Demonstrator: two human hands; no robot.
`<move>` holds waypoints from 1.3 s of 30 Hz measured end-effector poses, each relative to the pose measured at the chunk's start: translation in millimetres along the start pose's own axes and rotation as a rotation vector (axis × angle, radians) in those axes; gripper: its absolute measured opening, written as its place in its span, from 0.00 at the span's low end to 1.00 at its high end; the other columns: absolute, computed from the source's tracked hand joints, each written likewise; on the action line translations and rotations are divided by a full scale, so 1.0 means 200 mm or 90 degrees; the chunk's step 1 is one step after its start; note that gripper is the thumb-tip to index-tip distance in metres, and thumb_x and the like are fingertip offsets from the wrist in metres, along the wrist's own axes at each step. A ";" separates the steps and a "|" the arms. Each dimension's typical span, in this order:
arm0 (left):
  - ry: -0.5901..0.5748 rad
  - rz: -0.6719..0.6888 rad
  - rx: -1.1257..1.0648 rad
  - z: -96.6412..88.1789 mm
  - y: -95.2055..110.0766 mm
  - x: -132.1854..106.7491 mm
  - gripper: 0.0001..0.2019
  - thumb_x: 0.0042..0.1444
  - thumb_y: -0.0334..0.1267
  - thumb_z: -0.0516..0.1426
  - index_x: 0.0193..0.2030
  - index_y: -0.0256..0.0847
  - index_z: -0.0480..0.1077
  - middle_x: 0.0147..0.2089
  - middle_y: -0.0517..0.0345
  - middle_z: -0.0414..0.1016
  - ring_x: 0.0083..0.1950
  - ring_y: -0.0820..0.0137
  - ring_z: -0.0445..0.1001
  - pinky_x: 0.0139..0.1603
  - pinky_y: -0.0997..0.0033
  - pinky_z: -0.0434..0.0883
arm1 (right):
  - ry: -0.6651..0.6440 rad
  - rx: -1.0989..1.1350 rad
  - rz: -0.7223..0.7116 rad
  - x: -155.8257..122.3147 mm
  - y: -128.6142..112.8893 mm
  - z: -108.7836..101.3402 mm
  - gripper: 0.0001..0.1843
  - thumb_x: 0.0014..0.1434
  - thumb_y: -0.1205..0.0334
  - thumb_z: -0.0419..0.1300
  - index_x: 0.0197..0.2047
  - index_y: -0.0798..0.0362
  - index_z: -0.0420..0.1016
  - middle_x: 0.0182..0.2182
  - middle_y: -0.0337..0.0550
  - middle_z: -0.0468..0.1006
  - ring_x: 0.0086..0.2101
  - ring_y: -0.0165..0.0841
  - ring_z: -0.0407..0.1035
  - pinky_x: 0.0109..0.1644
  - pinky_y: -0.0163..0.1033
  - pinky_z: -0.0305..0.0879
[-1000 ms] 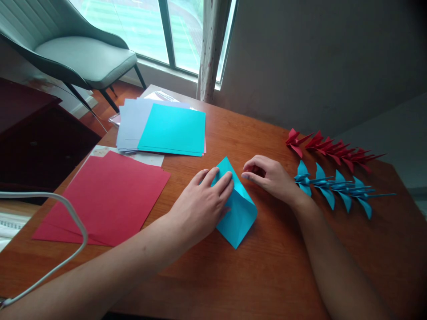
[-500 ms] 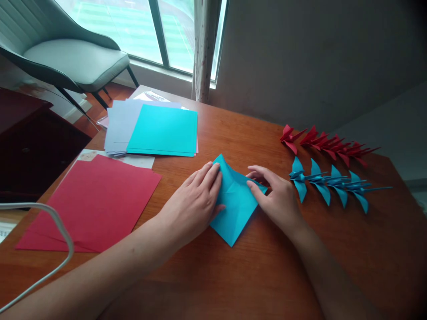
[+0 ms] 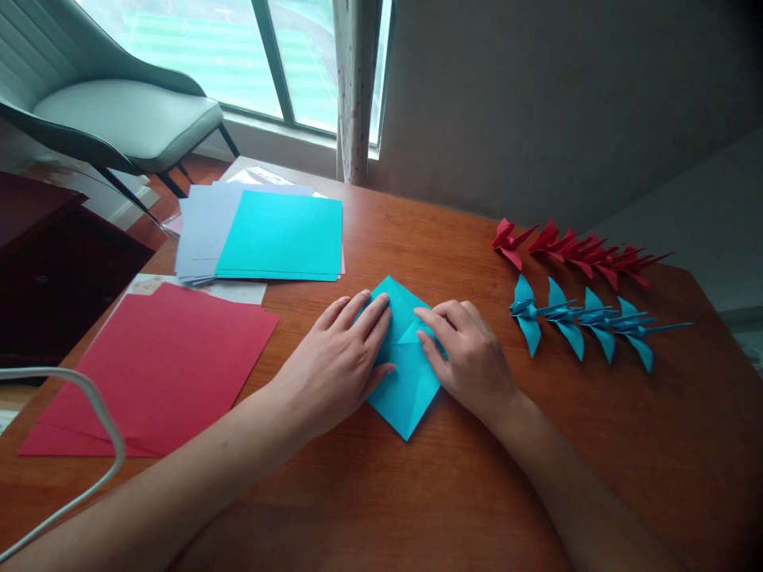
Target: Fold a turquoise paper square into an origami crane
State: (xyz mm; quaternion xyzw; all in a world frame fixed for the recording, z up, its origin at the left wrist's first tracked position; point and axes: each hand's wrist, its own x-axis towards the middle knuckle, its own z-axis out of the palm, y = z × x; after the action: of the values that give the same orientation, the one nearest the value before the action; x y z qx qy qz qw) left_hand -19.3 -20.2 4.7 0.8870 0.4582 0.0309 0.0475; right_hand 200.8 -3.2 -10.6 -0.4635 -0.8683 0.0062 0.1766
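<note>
A folded cyan paper square (image 3: 405,373) lies like a diamond on the wooden table (image 3: 477,492). My left hand (image 3: 337,361) rests flat on its left half, fingers stretched out. My right hand (image 3: 468,357) presses its right half, fingers extended onto the middle crease. Both hands touch the paper and hide its side corners; only the top and bottom corners show.
A row of blue paper cranes (image 3: 581,326) and a row of red paper cranes (image 3: 578,248) lie at the right. A cyan sheet stack (image 3: 280,236) on lilac sheets (image 3: 199,226) and red sheets (image 3: 160,373) lie left. A white cable (image 3: 101,413) curves at the front left; a chair (image 3: 119,119) stands beyond.
My right hand came down from a raised pinch onto the paper's right side and flattened it. The left hand stayed pressing the left half. The view shifted slightly.
</note>
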 end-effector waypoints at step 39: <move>0.165 -0.116 -0.177 -0.06 0.02 0.04 0.15 0.68 0.41 0.51 0.55 0.41 0.72 0.47 0.52 0.77 0.44 0.67 0.78 0.38 0.70 0.73 | -0.096 -0.053 0.028 -0.02 -0.08 0.00 0.21 0.70 0.53 0.51 0.58 0.56 0.73 0.38 0.50 0.82 0.35 0.40 0.74 0.32 0.44 0.59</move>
State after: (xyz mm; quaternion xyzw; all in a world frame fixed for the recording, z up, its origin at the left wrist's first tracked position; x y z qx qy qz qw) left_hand -13.5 -15.8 16.9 0.8156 0.5300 0.2032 0.1124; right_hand 189.8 -16.7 -8.3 -0.4878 -0.8682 0.0088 0.0909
